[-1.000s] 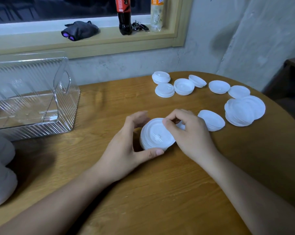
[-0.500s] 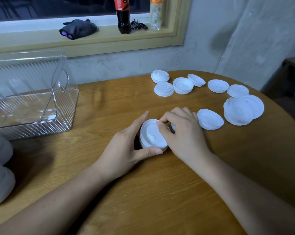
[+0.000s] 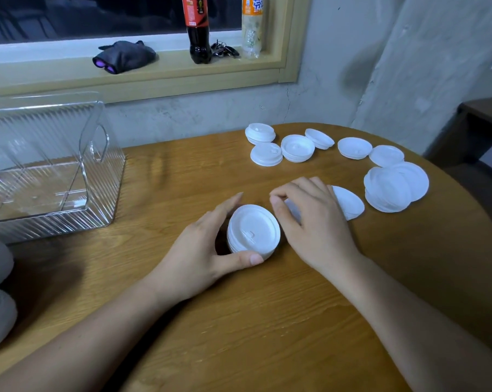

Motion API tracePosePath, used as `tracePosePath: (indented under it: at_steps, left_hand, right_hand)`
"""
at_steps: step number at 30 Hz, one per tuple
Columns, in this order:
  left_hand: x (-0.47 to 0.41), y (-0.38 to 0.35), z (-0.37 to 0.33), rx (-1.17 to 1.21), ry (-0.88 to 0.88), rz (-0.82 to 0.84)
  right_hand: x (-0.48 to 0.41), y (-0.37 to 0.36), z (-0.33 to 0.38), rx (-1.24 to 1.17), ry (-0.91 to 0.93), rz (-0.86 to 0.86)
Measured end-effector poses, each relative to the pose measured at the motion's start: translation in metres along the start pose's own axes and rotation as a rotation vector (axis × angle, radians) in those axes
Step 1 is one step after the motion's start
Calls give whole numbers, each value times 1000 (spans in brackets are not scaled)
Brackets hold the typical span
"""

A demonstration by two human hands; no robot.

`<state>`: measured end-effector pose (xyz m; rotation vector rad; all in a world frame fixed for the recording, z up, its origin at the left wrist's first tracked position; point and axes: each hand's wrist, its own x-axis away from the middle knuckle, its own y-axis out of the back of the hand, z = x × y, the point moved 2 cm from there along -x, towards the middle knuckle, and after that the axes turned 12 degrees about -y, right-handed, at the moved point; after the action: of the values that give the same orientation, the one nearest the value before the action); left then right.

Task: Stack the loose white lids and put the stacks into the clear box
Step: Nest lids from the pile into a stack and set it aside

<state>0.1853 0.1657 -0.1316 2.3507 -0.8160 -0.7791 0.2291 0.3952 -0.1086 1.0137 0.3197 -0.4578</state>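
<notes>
On the round wooden table (image 3: 267, 329) under the window (image 3: 97, 18), your left hand (image 3: 199, 250) grips the stack of white lids (image 3: 253, 230), thumb curled round its near side, fingers against its far side. Your right hand (image 3: 318, 230) sits just beside the stack, fingertips drawn together over a partly hidden lid (image 3: 292, 211); whether they pinch it cannot be told. The clear box (image 3: 41, 131) stands well apart at the left; loose lids (image 3: 297, 148) lie far right.

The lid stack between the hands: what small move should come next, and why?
Probably the right hand should take the nearest lid, lying just beside it, and set it on the lid stack, which the left hand holds steady. Many loose lids lie unstacked on the table.
</notes>
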Motion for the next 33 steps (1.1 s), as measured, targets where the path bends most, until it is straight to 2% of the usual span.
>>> tracePosePath:
  at_steps: [2,5,7,10,20,33]
  left_hand:
    - [-5,4,2,65,-12,-37]
    - [-22,10,10,120,23,-205]
    - [-37,14,17,96,57,-293]
    - [-63,16,35,11,96,-330]
    - [-139,2,78,-293,-18,-232]
    - [-193,-15,99,-508,69,-116]
  right_hand:
    - [-2,11,-12,44,6,-45]
    - [-4,21,-35,130,-3,-64]
    - [-4,23,-49,162,-10,-52]
    - [-2,27,-64,183,-16,-38]
    - [14,47,-82,306,-38,-99]
    - [20,41,-88,412,-54,-71]
